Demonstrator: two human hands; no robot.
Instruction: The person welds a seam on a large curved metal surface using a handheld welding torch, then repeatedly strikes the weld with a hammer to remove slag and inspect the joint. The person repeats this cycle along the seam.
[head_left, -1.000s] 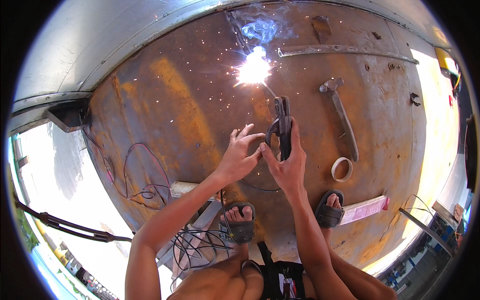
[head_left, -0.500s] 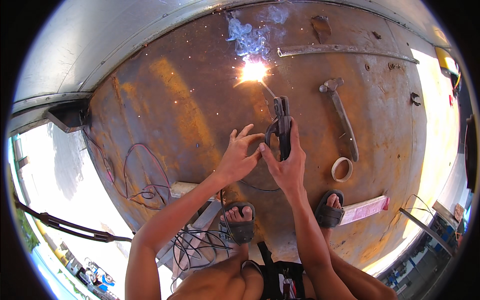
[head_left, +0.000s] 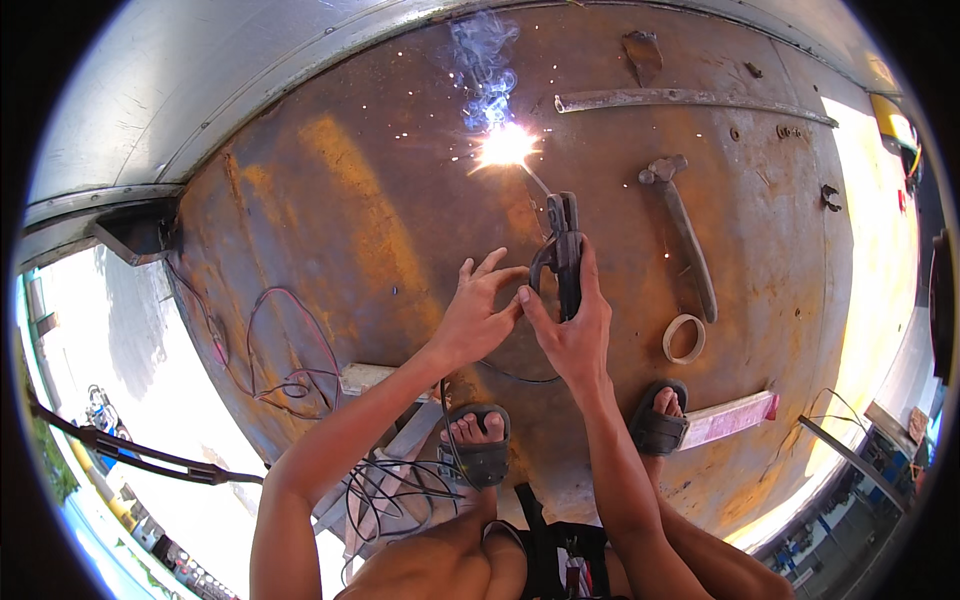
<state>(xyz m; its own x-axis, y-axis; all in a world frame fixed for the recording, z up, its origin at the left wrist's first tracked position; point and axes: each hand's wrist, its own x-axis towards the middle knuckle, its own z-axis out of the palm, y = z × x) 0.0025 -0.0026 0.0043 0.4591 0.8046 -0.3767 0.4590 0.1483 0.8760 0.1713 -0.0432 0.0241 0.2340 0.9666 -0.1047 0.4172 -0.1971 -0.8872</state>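
Holding 1 black electrode holder (head_left: 569,270): the right of 2 hands (head_left: 580,328).

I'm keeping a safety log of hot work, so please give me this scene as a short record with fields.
Right hand grip: closed around a black rod holder
Left hand grip: open, fingers partly spread beside the rod holder; contact unclear
Rod: runs from the rod holder to a bright glare
Smoke: rising beyond the glare
Surface: rusty metal sheet
Lying to the right: hammer, pale ring
Footwear: open-toed sandals
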